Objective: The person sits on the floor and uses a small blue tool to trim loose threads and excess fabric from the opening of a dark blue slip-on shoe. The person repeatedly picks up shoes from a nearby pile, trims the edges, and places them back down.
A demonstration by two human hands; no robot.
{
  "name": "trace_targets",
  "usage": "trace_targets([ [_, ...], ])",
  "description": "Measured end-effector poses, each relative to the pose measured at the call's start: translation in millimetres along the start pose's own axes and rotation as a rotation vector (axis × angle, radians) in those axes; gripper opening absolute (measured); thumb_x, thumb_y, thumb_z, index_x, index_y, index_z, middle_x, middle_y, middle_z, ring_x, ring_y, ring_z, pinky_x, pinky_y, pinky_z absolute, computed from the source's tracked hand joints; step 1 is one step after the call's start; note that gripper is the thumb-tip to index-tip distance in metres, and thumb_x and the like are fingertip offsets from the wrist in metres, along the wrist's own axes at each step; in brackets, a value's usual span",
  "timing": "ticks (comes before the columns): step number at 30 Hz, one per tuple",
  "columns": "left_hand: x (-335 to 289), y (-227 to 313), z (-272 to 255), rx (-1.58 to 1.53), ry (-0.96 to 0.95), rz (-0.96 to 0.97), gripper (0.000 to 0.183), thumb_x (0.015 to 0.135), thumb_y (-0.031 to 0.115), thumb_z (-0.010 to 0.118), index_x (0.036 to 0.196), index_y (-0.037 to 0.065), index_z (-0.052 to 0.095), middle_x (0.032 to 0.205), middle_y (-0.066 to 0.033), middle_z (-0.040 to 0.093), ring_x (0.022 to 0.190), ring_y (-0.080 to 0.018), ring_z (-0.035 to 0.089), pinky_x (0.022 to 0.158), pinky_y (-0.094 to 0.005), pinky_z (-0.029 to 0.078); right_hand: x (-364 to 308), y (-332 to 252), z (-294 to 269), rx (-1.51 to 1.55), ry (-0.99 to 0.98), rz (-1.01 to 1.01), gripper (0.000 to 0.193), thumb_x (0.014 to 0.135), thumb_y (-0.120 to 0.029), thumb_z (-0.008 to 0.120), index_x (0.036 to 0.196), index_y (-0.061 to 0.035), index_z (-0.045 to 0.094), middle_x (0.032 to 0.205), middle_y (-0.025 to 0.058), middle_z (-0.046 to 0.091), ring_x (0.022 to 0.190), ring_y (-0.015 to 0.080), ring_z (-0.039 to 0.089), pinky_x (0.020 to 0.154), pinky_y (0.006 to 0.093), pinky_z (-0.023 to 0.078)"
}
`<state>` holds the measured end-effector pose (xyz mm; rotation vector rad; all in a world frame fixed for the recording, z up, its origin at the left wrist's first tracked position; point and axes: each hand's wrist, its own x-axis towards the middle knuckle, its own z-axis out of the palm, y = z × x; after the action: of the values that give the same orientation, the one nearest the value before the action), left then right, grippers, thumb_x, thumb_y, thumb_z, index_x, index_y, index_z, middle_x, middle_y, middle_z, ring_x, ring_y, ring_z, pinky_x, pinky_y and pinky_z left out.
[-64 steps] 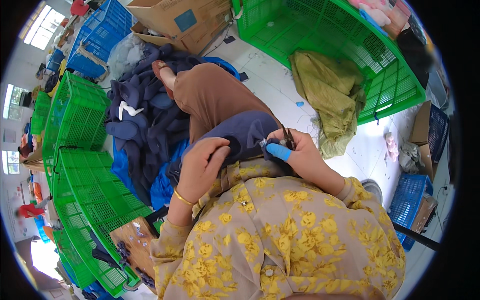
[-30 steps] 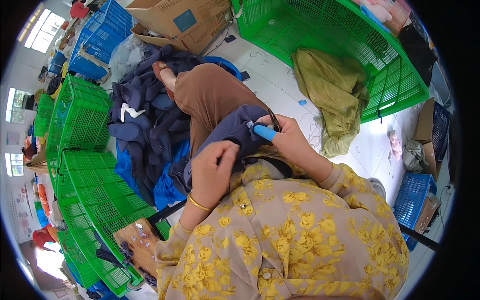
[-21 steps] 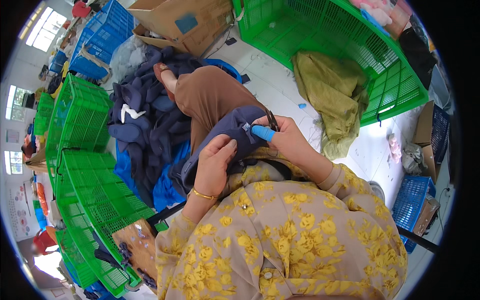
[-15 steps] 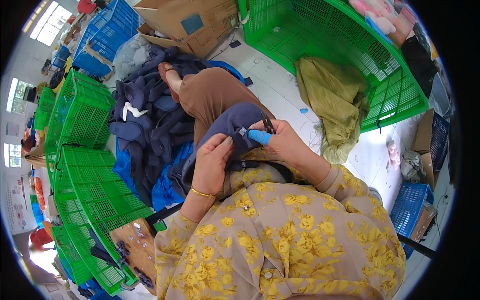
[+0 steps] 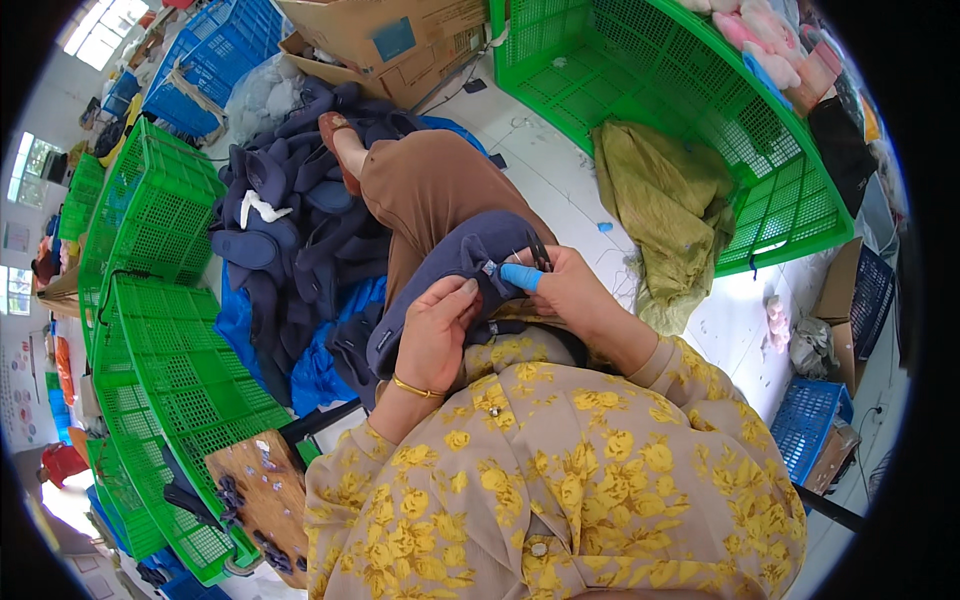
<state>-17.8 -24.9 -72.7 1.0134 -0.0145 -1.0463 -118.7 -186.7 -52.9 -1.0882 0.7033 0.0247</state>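
A navy fabric slipper (image 5: pixel 455 250) rests across my lap, its sole end pointing to the lower left. My left hand (image 5: pixel 437 335) grips it by its near edge, thumb and fingers pressed together on the cloth. In my right hand (image 5: pixel 575 290) are dark thread snips (image 5: pixel 540 252), blades pointing up and away from me. Blue tape wraps my right thumb (image 5: pixel 520 276), which presses by a small pale patch (image 5: pixel 490 268) on the slipper. The fingers of my right hand are partly hidden behind the slipper and palm.
A heap of navy slippers (image 5: pixel 330 200) lies on blue sheeting at left. Green crates (image 5: pixel 180 370) line the left side; a large green crate (image 5: pixel 640 60) stands far right with an olive sack (image 5: pixel 660 190). A wooden board (image 5: pixel 262 480) holds navy scraps near my left elbow.
The slipper has turned slightly, so more of its lower-left end shows. My left fingers have bunched closer together on it. The whole view has shifted a little.
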Motion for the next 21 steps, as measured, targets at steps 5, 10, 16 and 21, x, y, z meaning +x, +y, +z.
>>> trace_targets([
  [5, 0, 4, 14, 0.111, 0.077, 0.029, 0.015, 0.087, 0.014, 0.069, 0.079, 0.008, 0.059, 0.073, 0.0054, 0.05, 0.067, -0.0041, 0.041, 0.059, -0.0203, 0.031, 6, 23, 8, -0.237, 0.065, -0.393, 0.01, 0.089, -0.011, 0.067, 0.094, -0.0021, 0.066, 0.079, -0.0022, 0.062, 0.073, 0.0039, 0.053, 0.064, 0.0218, 0.045],
  [10, 4, 2, 18, 0.132, 0.136, 0.011, 0.006, 0.087, 0.011, 0.07, 0.088, 0.008, 0.064, 0.076, 0.0051, 0.058, 0.066, -0.0048, 0.048, 0.059, -0.0203, 0.037, 4, 28, 6, -0.383, 0.078, -0.471, 0.008, 0.088, -0.009, 0.067, 0.094, -0.0035, 0.065, 0.078, -0.0039, 0.058, 0.07, 0.0041, 0.048, 0.061, 0.0219, 0.042],
  [16, 2, 2, 13, 0.069, 0.111, 0.038, 0.01, 0.087, 0.013, 0.07, 0.095, 0.007, 0.068, 0.081, 0.0047, 0.063, 0.068, -0.0045, 0.052, 0.063, -0.0204, 0.04, -9, 11, 2, -0.513, 0.004, -0.51, 0.013, 0.092, -0.015, 0.064, 0.101, -0.0052, 0.061, 0.076, -0.0036, 0.052, 0.067, 0.0043, 0.044, 0.059, 0.0211, 0.038],
  [21, -1, 4, 16, 0.053, 0.084, 0.039, 0.02, 0.088, 0.013, 0.069, 0.106, 0.005, 0.066, 0.099, -0.0026, 0.069, 0.088, -0.0121, 0.065, 0.08, -0.024, 0.049, -14, 7, -39, 0.058, 0.159, -0.39, 0.011, 0.096, -0.02, 0.056, 0.102, -0.0111, 0.054, 0.073, -0.0022, 0.047, 0.057, 0.0063, 0.043, 0.051, 0.0234, 0.036],
])
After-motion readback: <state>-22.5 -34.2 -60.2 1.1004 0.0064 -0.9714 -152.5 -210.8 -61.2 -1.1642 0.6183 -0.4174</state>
